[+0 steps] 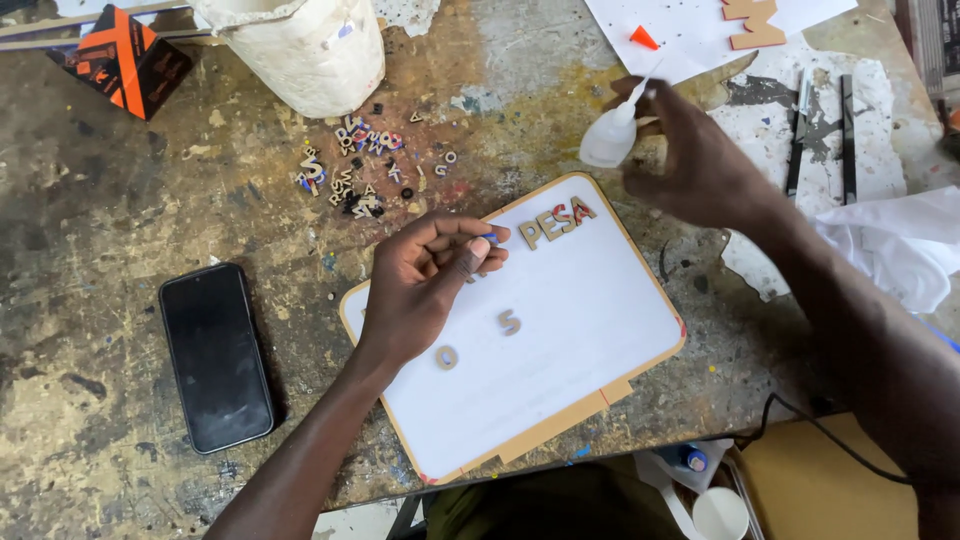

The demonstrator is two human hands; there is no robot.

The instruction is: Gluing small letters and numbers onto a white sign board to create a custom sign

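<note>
Two bare hands work over a worn, paint-stained wooden workbench point(110, 330), its top cut off at every edge of the view. A white rectangular board with a tan wooden rim point(560, 360) lies tilted on the bench in front of the person, its near corner hanging over the bench edge. A black smartphone point(215, 355) lies screen up well to the left of the board, and a dirty white plastic bucket point(300, 45) stands at the top, only its lower part in view. The right hand point(700, 165) is closed around a small translucent white squeeze bottle point(608, 140), nozzle pointing up and away, above the bench just beyond the board's far corner. The left hand point(430, 285) rests over the board's upper left part, thumb and forefinger pinched on a tiny blue-tinted piece point(490, 238) too small to make out, hidden mostly by the fingertips. Just right of that pinch, four small tan wooden cut-out letters point(556, 221) sit in a row on the board; two more loose wooden letters point(509, 322) lie lower down, near the left wrist. A scatter of tiny wooden letters point(355, 165) lies on the bench beyond the left hand.
</note>
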